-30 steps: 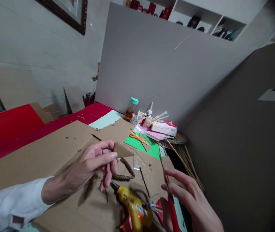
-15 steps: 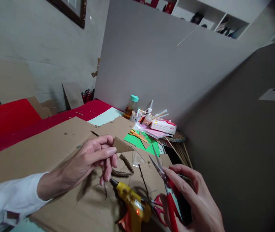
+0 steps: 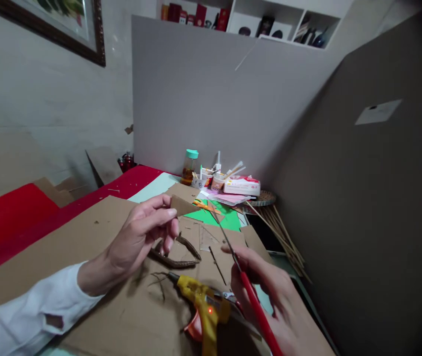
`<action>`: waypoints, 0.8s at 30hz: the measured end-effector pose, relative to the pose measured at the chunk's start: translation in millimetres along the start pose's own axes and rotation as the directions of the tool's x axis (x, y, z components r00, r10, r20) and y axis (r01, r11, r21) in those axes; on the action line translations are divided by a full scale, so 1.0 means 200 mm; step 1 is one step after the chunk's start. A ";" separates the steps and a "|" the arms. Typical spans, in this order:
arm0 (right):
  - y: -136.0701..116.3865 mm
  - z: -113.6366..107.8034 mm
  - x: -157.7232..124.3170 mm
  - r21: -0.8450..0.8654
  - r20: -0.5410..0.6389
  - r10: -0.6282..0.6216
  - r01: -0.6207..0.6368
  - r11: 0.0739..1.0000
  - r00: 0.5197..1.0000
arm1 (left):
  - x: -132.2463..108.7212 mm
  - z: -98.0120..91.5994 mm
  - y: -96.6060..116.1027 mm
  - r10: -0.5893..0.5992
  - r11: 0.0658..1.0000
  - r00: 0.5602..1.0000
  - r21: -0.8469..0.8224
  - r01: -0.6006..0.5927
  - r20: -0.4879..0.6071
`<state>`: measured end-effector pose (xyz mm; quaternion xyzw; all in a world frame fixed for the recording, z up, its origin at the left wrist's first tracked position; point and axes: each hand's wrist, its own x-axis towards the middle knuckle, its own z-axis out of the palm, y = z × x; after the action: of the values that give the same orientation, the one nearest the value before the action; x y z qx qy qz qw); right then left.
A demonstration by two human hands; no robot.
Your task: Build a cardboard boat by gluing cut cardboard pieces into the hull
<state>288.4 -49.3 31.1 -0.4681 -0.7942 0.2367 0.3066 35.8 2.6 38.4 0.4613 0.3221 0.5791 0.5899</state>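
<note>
Between the thumb and fingers of my left hand (image 3: 146, 225) is a small triangular piece of cardboard (image 3: 182, 205), its tip pointing right. My right hand (image 3: 275, 291) grips red-handled scissors (image 3: 250, 284), whose blades point up and away, apart from the cardboard piece. Below my left hand, a bent brown strip (image 3: 177, 263) rests on the large cardboard sheet (image 3: 96, 247). A yellow glue gun (image 3: 198, 296) with a lit red light lies between my hands. Another pair of scissors (image 3: 229, 295) sits behind it, partly hidden by my right hand.
A clear set square (image 3: 207, 238) and a thin dark stick (image 3: 217, 266) lie on cardboard. Farther back are orange scissors (image 3: 207, 206) on green paper (image 3: 229, 219), a teal-lidded bottle (image 3: 189, 168), cups of tools and a tissue pack (image 3: 242, 186). Grey panels (image 3: 203, 94) stand behind and right.
The view has shifted. My right hand has turned the scissors, and their blades, spread apart before, now look nearly closed. My left hand keeps the cardboard piece.
</note>
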 end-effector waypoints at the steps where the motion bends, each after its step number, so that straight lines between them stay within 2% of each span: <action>1: -0.02 0.01 -0.01 -0.001 0.001 0.026 -0.026 1.000 1.000 | -0.01 0.03 0.00 -0.013 1.000 1.000 -0.003 0.013 0.019; 3: -0.05 0.02 -0.02 0.002 0.017 0.098 -0.099 0.995 0.995 | -0.03 0.08 -0.02 -0.046 0.999 0.998 -0.007 0.047 0.041; 6: -0.10 0.01 -0.02 0.010 0.112 0.186 -0.189 0.982 0.976 | -0.05 0.11 -0.05 -0.053 0.999 0.998 -0.008 0.053 0.016; 12: -0.12 -0.02 0.01 0.012 0.251 0.199 -0.209 0.978 0.947 | -0.06 0.11 -0.07 -0.017 0.999 1.000 0.029 0.016 0.016; 19: -0.09 0.01 0.00 0.014 0.219 0.199 -0.207 0.978 0.955 | -0.06 0.06 -0.07 -0.013 1.000 1.000 0.025 0.013 -0.012; 21: -0.08 0.02 0.00 0.002 0.221 0.196 -0.202 0.979 0.955 | -0.07 0.05 -0.09 -0.045 0.999 0.999 0.005 0.045 0.030; 24: -0.07 0.03 0.00 0.022 0.200 0.156 -0.164 0.986 0.967 | -0.10 0.05 -0.13 -0.150 0.989 0.969 0.040 0.144 0.195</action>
<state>275.0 -55.4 36.5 -0.4990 -0.7757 0.3209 0.2151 52.7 -16.7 15.1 0.4990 0.3027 0.4810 0.6543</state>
